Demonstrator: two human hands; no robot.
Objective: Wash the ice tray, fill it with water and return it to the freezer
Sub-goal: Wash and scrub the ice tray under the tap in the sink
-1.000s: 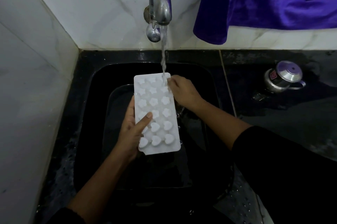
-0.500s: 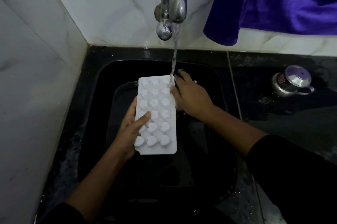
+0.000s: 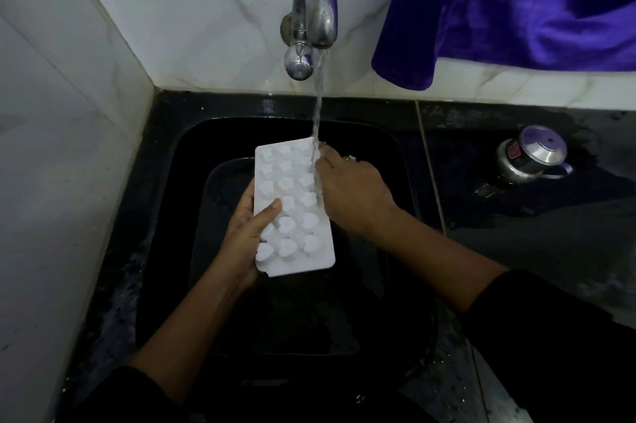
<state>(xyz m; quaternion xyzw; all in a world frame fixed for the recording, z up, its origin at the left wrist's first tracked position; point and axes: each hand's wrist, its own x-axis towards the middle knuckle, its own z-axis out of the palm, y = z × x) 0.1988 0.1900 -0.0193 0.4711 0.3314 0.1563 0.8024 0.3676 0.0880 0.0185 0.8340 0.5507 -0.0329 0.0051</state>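
Observation:
A white ice tray point(image 3: 303, 181) with star and heart moulds is held over the black sink point(image 3: 406, 161), bumps facing up. My left hand point(image 3: 242, 236) grips its left edge, thumb lying across the moulds. My right hand point(image 3: 351, 192) holds the tray's right edge from beside and behind it. A stream of water runs from the chrome tap point(image 3: 315, 9) onto the tray's far right corner, by my right fingers.
White marble tiles close in the left and back. A purple cloth point(image 3: 516, 2) hangs at the upper right. A small steel lidded pot point(image 3: 533, 157) stands on the wet black counter to the right of the sink.
My right hand slid down along the tray's right edge and now covers more of it. The tray stays under the stream. The camera view shifted slightly.

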